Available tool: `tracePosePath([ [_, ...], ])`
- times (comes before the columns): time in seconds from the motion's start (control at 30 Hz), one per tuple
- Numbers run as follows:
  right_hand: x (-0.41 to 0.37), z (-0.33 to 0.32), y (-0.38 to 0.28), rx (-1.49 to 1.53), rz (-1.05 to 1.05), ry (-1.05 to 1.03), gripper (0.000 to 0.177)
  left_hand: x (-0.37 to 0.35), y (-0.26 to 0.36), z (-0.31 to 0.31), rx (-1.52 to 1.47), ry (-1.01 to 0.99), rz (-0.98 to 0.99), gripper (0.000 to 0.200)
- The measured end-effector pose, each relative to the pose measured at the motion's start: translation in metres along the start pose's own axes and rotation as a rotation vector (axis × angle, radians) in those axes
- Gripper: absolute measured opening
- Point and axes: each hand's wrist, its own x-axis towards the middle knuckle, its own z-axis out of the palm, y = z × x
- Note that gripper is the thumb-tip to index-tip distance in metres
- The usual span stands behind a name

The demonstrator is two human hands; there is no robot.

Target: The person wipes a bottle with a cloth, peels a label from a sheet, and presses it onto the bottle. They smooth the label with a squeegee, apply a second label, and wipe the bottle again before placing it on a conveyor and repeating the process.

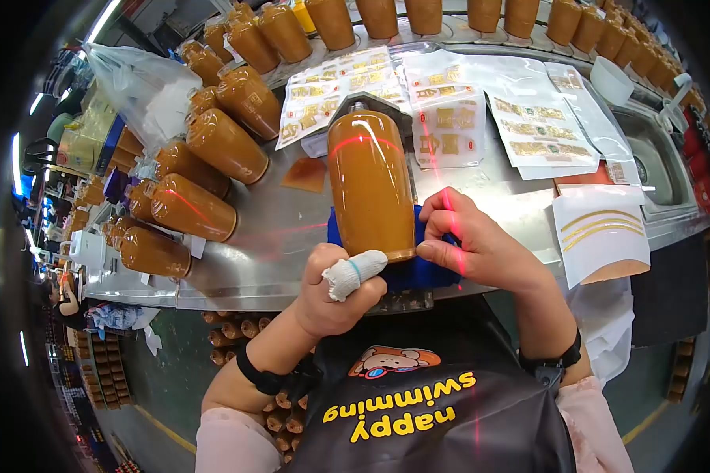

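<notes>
A glossy amber-brown bottle (368, 185) lies on a blue holder (442, 272), its neck pointing away from me against a dark angled bracket (405, 118). Red laser lines cross its body and run down over my right hand. My left hand (339, 292) is closed at the near left of the bottle's base; one finger wears a white wrapping with a blue band and touches the base's edge. Beside the base on the right, my right hand (473, 240) has its fingers curled, thumb and forefinger close to the glass. Whatever either hand pinches is hidden.
Sheets of gold decals (335, 91) lie behind the bottle, with more decal sheets (540, 130) to the right. A white card with gold strips (602, 232) sits at the right edge. Similar bottles (227, 146) stand on the left, others along the back conveyor. A sink (647, 150) is far right.
</notes>
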Motion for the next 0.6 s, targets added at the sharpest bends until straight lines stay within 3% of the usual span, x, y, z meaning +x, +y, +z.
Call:
tracePosePath([
  [0.4,-0.003,0.0,0.002,0.047,0.018,0.013,0.019,0.04,-0.007,-0.001,0.013,-0.132,0.238,0.034],
  [0.5,0.0,-0.001,-0.004,0.034,-0.004,-0.005,0.019,0.017,-0.006,0.003,-0.049,-0.003,0.035,0.03],
  [0.53,0.0,0.001,-0.004,0.024,-0.017,0.016,0.018,0.006,-0.006,0.002,-0.115,-0.047,-0.036,0.023],
  [0.6,0.002,0.005,-0.002,0.004,-0.046,0.048,0.019,0.0,-0.001,0.002,0.015,-0.024,0.008,0.02],
])
